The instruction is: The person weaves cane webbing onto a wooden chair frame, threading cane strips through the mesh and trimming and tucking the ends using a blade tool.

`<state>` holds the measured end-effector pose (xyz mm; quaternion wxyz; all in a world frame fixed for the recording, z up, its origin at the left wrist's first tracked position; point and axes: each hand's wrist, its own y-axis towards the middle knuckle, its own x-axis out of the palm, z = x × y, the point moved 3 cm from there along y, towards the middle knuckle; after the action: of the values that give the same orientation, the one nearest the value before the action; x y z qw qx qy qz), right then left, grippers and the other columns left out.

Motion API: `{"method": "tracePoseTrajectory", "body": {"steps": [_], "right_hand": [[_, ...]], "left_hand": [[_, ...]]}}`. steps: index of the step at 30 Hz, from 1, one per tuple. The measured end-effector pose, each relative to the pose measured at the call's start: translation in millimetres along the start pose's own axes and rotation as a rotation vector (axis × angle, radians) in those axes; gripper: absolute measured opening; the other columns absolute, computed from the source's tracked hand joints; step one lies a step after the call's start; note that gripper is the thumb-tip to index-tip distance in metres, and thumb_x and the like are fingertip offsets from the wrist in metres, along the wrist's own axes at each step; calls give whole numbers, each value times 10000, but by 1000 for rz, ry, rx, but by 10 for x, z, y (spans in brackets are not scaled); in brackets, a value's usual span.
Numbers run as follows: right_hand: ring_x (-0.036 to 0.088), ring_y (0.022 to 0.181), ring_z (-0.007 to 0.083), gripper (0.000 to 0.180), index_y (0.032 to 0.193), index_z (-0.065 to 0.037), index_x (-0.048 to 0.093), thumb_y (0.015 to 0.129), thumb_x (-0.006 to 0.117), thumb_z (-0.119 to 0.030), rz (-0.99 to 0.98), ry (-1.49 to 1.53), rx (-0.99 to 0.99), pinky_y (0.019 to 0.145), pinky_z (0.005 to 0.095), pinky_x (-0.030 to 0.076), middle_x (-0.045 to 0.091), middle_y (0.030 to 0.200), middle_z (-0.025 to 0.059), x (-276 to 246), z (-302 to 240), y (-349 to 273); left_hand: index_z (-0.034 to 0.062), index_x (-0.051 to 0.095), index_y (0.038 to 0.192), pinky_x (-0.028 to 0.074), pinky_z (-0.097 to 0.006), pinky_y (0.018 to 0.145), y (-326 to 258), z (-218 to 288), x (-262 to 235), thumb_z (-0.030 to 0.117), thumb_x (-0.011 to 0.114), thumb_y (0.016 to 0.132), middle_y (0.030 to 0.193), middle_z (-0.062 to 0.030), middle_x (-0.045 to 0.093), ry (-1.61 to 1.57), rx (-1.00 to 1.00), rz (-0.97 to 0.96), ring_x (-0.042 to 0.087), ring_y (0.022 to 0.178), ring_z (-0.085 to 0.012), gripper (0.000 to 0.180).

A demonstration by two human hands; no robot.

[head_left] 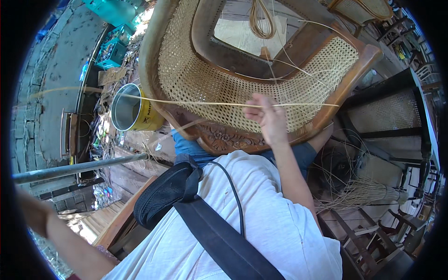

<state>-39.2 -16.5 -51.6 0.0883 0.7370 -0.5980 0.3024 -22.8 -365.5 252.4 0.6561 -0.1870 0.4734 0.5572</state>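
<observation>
A carved wooden chair frame (212,136) with woven cane webbing (219,100) lies across my lap. A long pale cane strand (186,102) stretches sideways above the webbing, from over the bucket to the frame's right side. My right hand (267,116) is at the strand near the webbing's front part, its fingers curled and closed around it. My left hand (31,212) is out at the far left rim, smeared by motion, and its fingers cannot be made out. Loose thin strands (305,72) stick up from the webbing's right part.
A yellow bucket (147,115) stands left of the frame. A coil of cane (263,21) hangs at the top. A metal pole (84,168) juts in from the left. A bundle of loose cane (368,193) and a dark caned frame (385,112) are at right. Teal crates (112,53) stand far left.
</observation>
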Motion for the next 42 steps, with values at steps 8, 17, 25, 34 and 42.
{"method": "tracePoseTrajectory", "body": {"steps": [8, 17, 25, 34, 42], "right_hand": [[691, 880, 234, 351, 1236, 55, 530, 1013, 495, -214, -138, 89, 114, 777, 334, 593, 660, 1015, 156, 369, 237, -179], [669, 672, 143, 229, 893, 27, 649, 967, 546, -164, -172, -840, 40, 600, 284, 545, 663, 715, 85, -37, -16, 1158], [636, 906, 404, 248, 850, -9, 665, 892, 522, -208, -313, -1407, -387, 795, 461, 506, 673, 887, 209, 5, 436, 3096], [638, 914, 402, 246, 936, -18, 629, 918, 482, -215, -181, -1369, -141, 793, 486, 492, 663, 902, 228, -172, 806, 3617], [649, 885, 384, 267, 954, -74, 645, 939, 468, -272, -211, -1214, -209, 777, 479, 490, 672, 887, 199, -267, 919, 3748]], "left_hand": [[9, 660, 1100, 523, -355, 779, -74, 367, 2401, 128, 564, 926, 942, -186, 696, -275, -431, -341, 681, 865, -227, 232], [-28, 656, 1021, 509, -264, 568, 86, -846, 3742, 147, 550, 954, 782, -78, 656, -797, -762, -151, 642, 575, -120, 215], [-54, 590, 938, 528, -326, 563, 802, -2205, 4740, 153, 518, 955, 733, -122, 652, -647, -780, 199, 657, 589, -158, 220], [-25, 593, 964, 514, -327, 524, 932, -2687, 5319, 151, 516, 953, 725, -103, 670, -750, -936, 402, 652, 575, -183, 193], [-28, 586, 967, 521, -352, 533, 988, -2575, 5298, 211, 492, 970, 758, -113, 695, -677, -972, 447, 661, 545, -219, 257]]}}
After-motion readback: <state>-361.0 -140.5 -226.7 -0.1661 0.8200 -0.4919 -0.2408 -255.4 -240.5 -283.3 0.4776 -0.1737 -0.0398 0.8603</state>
